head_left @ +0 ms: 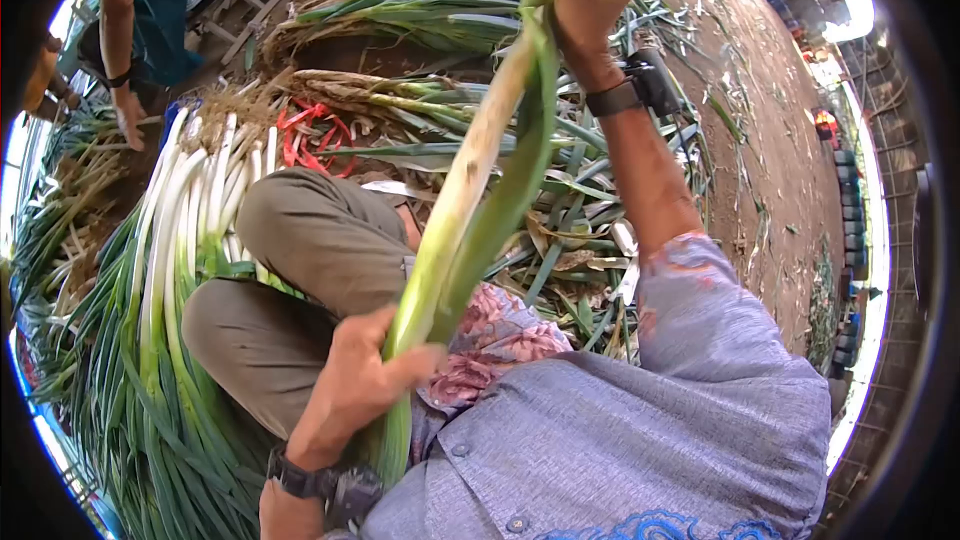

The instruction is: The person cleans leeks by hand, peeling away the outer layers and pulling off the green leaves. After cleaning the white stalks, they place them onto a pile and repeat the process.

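My left hand (365, 372) is wrapped around the lower green part of a leek (412, 335), close to my lap. The leek slants up and to the right, pale with brownish marks along its length. My right hand (590, 0), raised at the top, is closed in a fist on the far end of an outer leek leaf (530, 155). This green leaf stands partly apart from the pale length beside it. Beside my knees lies a pile of leeks (175, 240) with white shafts and roots pointing away from me.
More leeks (420, 15) lie on the soil ahead, near a red ribbon (312, 140). Leaf scraps (590, 260) litter the ground by my right side. At upper left, another person's hand (127, 118) reaches toward other leeks (65, 205).
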### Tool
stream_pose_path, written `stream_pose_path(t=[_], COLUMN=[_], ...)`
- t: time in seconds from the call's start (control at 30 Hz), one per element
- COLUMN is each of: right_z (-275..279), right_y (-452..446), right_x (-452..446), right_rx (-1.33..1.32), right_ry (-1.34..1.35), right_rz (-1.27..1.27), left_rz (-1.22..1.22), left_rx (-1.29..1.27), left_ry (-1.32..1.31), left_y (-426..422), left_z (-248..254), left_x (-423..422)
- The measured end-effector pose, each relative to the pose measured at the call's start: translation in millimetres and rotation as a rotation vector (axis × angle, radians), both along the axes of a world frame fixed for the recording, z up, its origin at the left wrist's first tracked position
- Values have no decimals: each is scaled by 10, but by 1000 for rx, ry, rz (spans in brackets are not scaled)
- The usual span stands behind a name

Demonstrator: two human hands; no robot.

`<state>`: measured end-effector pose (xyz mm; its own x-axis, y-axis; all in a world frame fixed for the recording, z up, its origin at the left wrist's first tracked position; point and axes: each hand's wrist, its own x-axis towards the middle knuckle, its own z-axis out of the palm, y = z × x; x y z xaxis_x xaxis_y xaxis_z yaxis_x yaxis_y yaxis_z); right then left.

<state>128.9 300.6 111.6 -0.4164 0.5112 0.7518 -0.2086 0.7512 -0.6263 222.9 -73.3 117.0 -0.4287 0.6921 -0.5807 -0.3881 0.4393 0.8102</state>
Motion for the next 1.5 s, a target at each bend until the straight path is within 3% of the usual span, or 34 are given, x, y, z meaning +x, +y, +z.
stream_pose_path(t=[0.07, 0.1, 0.13, 0.2, 0.27, 0.3, 0.37, 0.4, 0.47, 0.53, 0.67, 0.8, 0.83, 0.9, 0.93, 1.03, 1.07, 1.17, 1.2, 1.3, 1.33, 1.43, 1.5], right_z=[-77, -229, -146, -349, -881, -1033, -1608, -1762, -1754, -1216, -778, -337, -349, -391, -311, -300, -410, -495, -523, -546, -511, -448, -517], right_y=[849, 1424, 1903, 2980, 3689, 3515, 2910, 2482, 1527, 274, -1195, -2138, -2280, -2476, -2523, -2356, -2292, -2248, -2227, -2174, -2163, -2248, -2299], right_x=[139, 209, 528, 1210, 1964, 2106, 2045, 1948, 1672, 1401, 1138, 939, 875, 767, 768, 729, 681, 585, 571, 575, 607, 748, 813], right_rx=[539, 576, 888, 508, 939, 718, -68, -363, -623, -668, -840, -1017, -1066, -1160, -1353, -1424, -1331, -1253, -1267, -1275, -1254, -1274, -1346], right_ry=[-244, -283, -483, -898, -1095, -1309, -1471, -1417, -1275, -1205, -907, -618, -587, -532, -447, -460, -427, -297, -287, -330, -388, -474, -446], right_rz=[-251, -480, -575, -659, -201, -141, -213, -161, 75, 358, 1040, 1412, 1327, 1153, 1118, 1427, 1580, 1776, 1793, 1776, 1728, 1546, 1491], left_rz=[-92, -151, -209, -142, -49, -43, -56, -30, -26, -19, 29, 31, 14, 62, 86, 123, 81, -1, -51, 85, 200, 302, 306], left_rx=[6, 10, -103, -145, -210, -199, -288, -276, -280, -297, -318, -454, -502, -307, -211, -130, -72, 160, 118, 275, 222, 270, 235], left_ry=[-58, -18, -97, -102, -150, 49, 320, 361, 526, 564, 550, 675, 706, 508, 406, 37, -69, 4, -104, -272, -319, -17, 31], left_y=[-155, -331, -503, -632, -738, -722, -605, -619, -643, -617, -545, -457, -452, -576, -668, -922, -1004, -965, -937, -842, -804, -760, -761], left_z=[-10, -69, -20, 18, -11, -69, -35, -107, -135, 5, 275, 373, 372, 295, 259, 407, 359, 14, 2, -208, -132, -228, -202], left_x=[138, 214, 297, 362, 356, 305, 145, 87, -37, -174, -303, -246, -235, -285, -310, -398, -409, -215, -214, -21, 35, 87, 85])
